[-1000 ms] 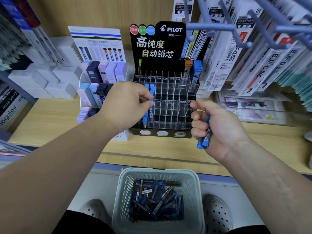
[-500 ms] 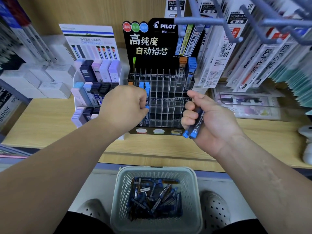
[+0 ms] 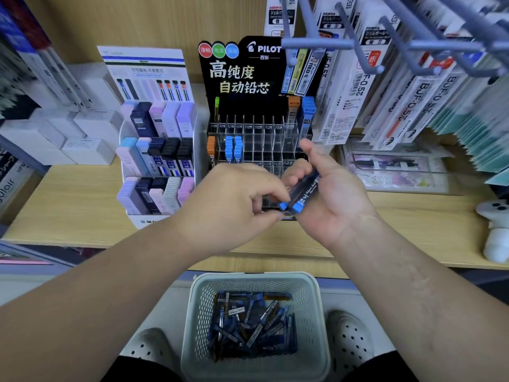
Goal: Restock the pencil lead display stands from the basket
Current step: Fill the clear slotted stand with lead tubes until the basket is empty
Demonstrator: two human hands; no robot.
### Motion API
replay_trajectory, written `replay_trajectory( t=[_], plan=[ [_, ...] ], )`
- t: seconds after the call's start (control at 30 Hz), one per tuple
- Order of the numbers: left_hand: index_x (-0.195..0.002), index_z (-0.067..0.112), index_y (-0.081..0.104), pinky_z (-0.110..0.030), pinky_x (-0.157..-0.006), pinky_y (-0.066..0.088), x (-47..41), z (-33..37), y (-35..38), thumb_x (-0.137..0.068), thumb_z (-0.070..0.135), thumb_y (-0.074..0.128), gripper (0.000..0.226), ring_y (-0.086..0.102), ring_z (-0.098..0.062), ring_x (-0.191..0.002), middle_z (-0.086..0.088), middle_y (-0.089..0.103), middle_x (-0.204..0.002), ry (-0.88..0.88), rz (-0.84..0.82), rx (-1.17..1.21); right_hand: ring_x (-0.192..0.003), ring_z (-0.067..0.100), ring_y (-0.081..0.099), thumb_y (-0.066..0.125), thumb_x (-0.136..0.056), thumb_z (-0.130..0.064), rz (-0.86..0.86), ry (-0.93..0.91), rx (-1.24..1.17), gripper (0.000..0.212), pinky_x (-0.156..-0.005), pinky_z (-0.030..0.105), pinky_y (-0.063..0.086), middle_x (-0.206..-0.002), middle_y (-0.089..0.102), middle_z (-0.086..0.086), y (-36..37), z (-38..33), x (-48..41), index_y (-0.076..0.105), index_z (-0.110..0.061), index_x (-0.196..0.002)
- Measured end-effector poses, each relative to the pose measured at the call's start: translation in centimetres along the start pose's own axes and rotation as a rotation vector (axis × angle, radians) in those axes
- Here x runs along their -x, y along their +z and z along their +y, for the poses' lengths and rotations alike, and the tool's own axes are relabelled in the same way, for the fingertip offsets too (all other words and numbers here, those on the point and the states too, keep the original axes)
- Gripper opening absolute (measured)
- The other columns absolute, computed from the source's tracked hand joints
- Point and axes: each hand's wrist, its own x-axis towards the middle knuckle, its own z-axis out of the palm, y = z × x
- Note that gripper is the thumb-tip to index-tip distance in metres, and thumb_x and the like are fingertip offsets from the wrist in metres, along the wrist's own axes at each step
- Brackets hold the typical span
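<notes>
A black Pilot display stand (image 3: pixel 256 133) with clear slots stands on the wooden shelf; most slots are bare, a few hold blue and orange lead cases. My right hand (image 3: pixel 327 194) holds two blue-capped lead cases (image 3: pixel 301 193) in front of the stand. My left hand (image 3: pixel 237 205) meets it, thumb and fingers pinching the blue cap end of one case. A white mesh basket (image 3: pixel 311 299) below, between my feet, holds several more blue lead cases (image 3: pixel 250 323).
A white stand (image 3: pixel 158 161) of pastel and dark lead cases sits left of the Pilot stand. Refill packs hang from grey hooks (image 3: pixel 366 45) at upper right, jutting over the shelf. White boxes (image 3: pixel 82 144) stand at left. A white figure (image 3: pixel 495 230) sits at the right edge.
My left hand has left the stand's blue-case slots and moved down and right to my right hand. The right hand has turned the cases toward it.
</notes>
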Motion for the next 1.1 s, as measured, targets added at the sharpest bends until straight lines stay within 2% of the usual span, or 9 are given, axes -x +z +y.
replay_trajectory(
  t=[0.17,0.3,0.4,0.53,0.63,0.73,0.9,1.03,1.1],
  plan=[
    [-0.074,0.01,0.075,-0.031,-0.061,0.053,0.2,-0.4,0.2,-0.081,0.012,0.077,0.007,0.062,-0.014,-0.067,0.0,0.068,-0.072,0.204,0.079,-0.115,-0.056,0.017,0.058,0.051,-0.106,-0.025,-0.048,0.039,0.14,0.022,-0.053,0.028,0.053,-0.066,0.056,0.003,0.1,0.2,0.8,0.068,-0.011,-0.111],
    [-0.073,0.008,0.072,-0.027,-0.061,0.051,0.2,-0.2,0.0,-0.084,0.009,0.072,0.012,0.056,-0.013,-0.063,0.0,0.063,-0.066,0.229,0.156,-0.185,-0.067,0.023,0.075,0.048,-0.107,-0.026,-0.024,0.027,0.172,0.029,-0.054,0.029,0.059,-0.07,0.07,0.009,0.5,0.1,1.4,0.068,-0.006,-0.11],
    [-0.076,0.012,0.073,-0.023,-0.059,0.049,0.2,0.0,-0.7,-0.079,0.011,0.075,0.004,0.05,-0.003,-0.059,0.004,0.063,-0.066,0.107,0.207,-0.127,-0.061,0.024,0.074,0.045,-0.108,-0.028,-0.011,0.032,0.218,0.032,-0.049,0.028,0.057,-0.072,0.072,0.014,0.4,0.2,1.3,0.066,-0.004,-0.112],
    [-0.077,0.016,0.071,-0.033,-0.059,0.056,-0.1,-0.6,-2.7,-0.076,0.013,0.074,0.005,0.066,-0.023,-0.059,-0.007,0.071,-0.071,-0.216,0.323,0.216,-0.065,0.025,0.075,0.044,-0.109,-0.029,0.057,0.046,0.369,0.033,-0.046,0.027,0.056,-0.077,0.075,0.014,-0.3,0.4,0.9,0.066,-0.005,-0.109],
    [-0.073,0.017,0.068,-0.024,-0.058,0.052,-0.3,-2.1,-4.5,-0.076,0.007,0.077,0.013,0.061,-0.017,-0.054,-0.007,0.07,-0.067,-0.351,0.314,0.24,-0.04,0.009,0.05,0.047,-0.108,-0.028,0.148,0.041,0.513,0.027,-0.034,0.02,0.035,-0.058,0.057,0.0,-1.1,0.3,0.3,0.068,-0.012,-0.101],
    [-0.07,0.019,0.068,-0.012,-0.056,0.044,0.0,-3.0,-4.8,-0.076,0.002,0.076,0.02,0.052,-0.003,-0.05,0.01,0.061,-0.054,-0.382,0.18,0.089,-0.039,0.006,0.028,0.047,-0.107,-0.028,0.149,0.041,0.542,0.025,-0.034,0.018,0.023,-0.052,0.039,-0.007,-1.3,0.3,0.1,0.066,-0.017,-0.095],
    [-0.075,0.015,0.071,-0.009,-0.057,0.044,0.1,-3.6,-3.5,-0.078,0.005,0.076,0.011,0.056,-0.003,-0.053,0.018,0.058,-0.053,-0.334,0.134,-0.037,-0.042,0.006,0.026,0.047,-0.108,-0.028,0.116,0.045,0.531,0.025,-0.034,0.018,0.022,-0.054,0.037,-0.007,-1.3,0.4,0.2,0.066,-0.017,-0.096],
    [-0.079,0.016,0.072,-0.026,-0.063,0.054,-0.3,-4.3,-2.8,-0.079,0.008,0.075,0.009,0.06,-0.006,-0.054,0.024,0.052,-0.055,-0.251,0.1,-0.174,-0.043,0.007,0.024,0.049,-0.107,-0.028,0.103,0.04,0.506,0.024,-0.036,0.019,0.021,-0.056,0.035,-0.006,-1.4,0.3,0.3,0.065,-0.016,-0.096],
    [-0.081,0.015,0.073,-0.025,-0.064,0.054,-0.6,-4.4,-2.6,-0.08,0.007,0.074,0.008,0.06,-0.005,-0.056,0.026,0.05,-0.056,-0.233,0.104,-0.195,-0.043,0.007,0.024,0.05,-0.107,-0.029,0.094,0.042,0.473,0.024,-0.036,0.019,0.022,-0.056,0.033,-0.006,-1.5,0.2,0.3,0.065,-0.015,-0.094]
  ],
)
